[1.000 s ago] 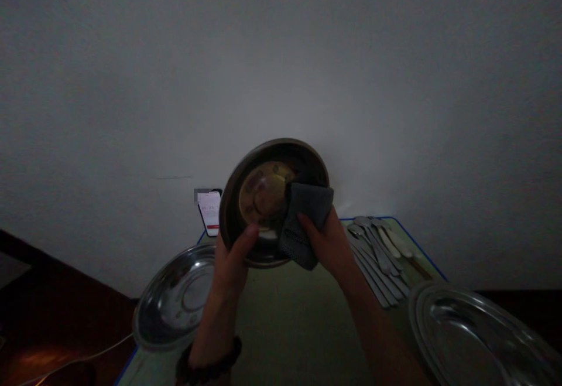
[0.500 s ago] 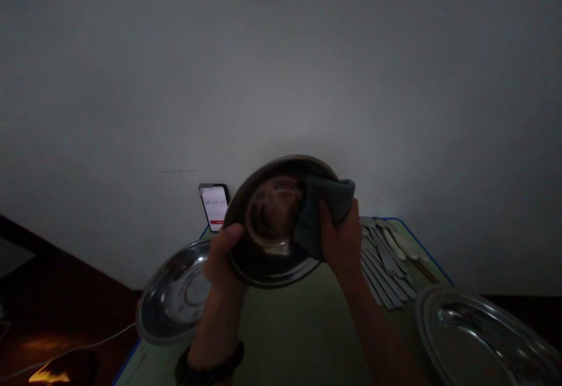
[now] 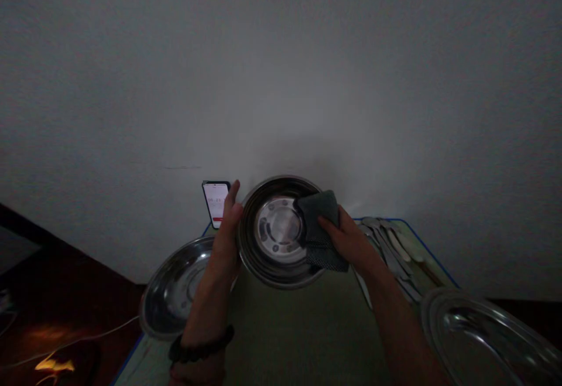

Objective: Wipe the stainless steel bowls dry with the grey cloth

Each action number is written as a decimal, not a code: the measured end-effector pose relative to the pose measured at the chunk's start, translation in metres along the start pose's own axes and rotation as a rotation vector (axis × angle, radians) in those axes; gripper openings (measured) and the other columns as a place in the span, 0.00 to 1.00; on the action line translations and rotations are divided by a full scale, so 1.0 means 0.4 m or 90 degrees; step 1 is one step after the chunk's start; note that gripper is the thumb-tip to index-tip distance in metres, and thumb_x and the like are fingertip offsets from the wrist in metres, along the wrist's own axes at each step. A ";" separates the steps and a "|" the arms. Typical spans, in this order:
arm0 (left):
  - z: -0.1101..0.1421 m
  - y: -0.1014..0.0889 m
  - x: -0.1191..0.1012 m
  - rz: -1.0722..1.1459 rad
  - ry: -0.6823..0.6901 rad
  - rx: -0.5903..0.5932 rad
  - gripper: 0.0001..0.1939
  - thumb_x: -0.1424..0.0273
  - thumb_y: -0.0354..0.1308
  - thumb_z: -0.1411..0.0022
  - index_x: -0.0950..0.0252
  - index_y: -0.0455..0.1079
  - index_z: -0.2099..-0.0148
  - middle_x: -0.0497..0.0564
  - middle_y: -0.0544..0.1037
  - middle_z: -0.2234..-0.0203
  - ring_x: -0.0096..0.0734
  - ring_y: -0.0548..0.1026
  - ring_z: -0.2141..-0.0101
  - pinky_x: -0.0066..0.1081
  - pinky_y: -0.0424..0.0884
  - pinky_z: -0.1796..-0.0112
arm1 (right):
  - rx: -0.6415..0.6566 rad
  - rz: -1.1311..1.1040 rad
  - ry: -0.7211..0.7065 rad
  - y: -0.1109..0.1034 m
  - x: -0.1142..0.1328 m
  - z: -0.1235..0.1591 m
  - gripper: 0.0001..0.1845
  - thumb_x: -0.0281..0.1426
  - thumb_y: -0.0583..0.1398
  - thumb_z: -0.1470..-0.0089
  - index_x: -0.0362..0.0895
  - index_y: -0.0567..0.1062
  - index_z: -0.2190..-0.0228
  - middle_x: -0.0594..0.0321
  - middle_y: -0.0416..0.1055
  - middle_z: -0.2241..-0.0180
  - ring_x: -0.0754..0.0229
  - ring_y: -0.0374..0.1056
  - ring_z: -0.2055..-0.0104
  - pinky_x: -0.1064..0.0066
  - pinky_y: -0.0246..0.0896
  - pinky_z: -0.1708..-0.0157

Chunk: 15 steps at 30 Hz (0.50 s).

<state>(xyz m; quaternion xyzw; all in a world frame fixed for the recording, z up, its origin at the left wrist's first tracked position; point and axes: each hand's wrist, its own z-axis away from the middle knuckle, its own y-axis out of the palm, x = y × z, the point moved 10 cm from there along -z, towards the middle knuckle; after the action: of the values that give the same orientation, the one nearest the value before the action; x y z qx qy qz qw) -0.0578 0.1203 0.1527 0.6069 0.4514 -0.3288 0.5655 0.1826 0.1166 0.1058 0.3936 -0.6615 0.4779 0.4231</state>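
Observation:
A round steel plate [image 3: 274,231] is held up, tilted toward me, above the far part of a green table [image 3: 281,333]. My left hand [image 3: 228,228] holds its left rim, fingers behind it and thumb along the edge. My right hand [image 3: 349,239] presses a folded dark grey cloth [image 3: 320,225] against the plate's inner right side, fingers closed over it. A dark bead bracelet is on my left wrist.
A second steel plate [image 3: 175,289] lies at the table's left edge and a large steel tray [image 3: 478,333] at the right front. Several spoons and knives [image 3: 395,251] lie in a row at the far right. A lit phone [image 3: 216,201] leans on the wall.
The plate has dropped lower and turned more flat-on toward me. My left hand moved from the lower rim to the left rim. The cloth slid down along the inner right side.

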 end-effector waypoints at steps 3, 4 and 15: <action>0.001 -0.004 0.056 -0.015 -0.119 -0.011 0.25 0.62 0.64 0.50 0.67 0.72 0.50 0.53 0.82 0.68 0.39 0.79 0.64 0.34 0.73 0.62 | -0.061 0.041 -0.041 -0.018 0.037 0.011 0.19 0.45 0.55 0.48 0.44 0.67 0.61 0.53 0.73 0.60 0.50 0.69 0.57 0.60 0.61 0.57; 0.005 -0.002 0.074 -0.009 -0.149 -0.024 0.22 0.65 0.65 0.52 0.68 0.74 0.54 0.53 0.81 0.71 0.39 0.79 0.66 0.33 0.74 0.62 | -0.118 0.043 -0.048 -0.030 0.051 0.018 0.19 0.46 0.55 0.48 0.44 0.66 0.62 0.53 0.73 0.63 0.50 0.69 0.59 0.60 0.61 0.59; 0.068 0.053 -0.062 -0.255 0.400 -0.107 0.38 0.71 0.60 0.44 0.58 0.49 0.35 0.58 0.59 0.38 0.44 0.59 0.39 0.45 0.60 0.43 | -0.209 -0.132 0.058 0.003 -0.017 0.018 0.31 0.50 0.56 0.52 0.42 0.67 0.52 0.49 0.71 0.53 0.48 0.66 0.52 0.58 0.58 0.53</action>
<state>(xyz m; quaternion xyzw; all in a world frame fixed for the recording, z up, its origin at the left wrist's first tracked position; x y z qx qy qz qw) -0.0446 0.0903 0.1794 0.5293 0.7379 -0.1923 0.3719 0.1826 0.1108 0.0977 0.3631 -0.6666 0.3352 0.5581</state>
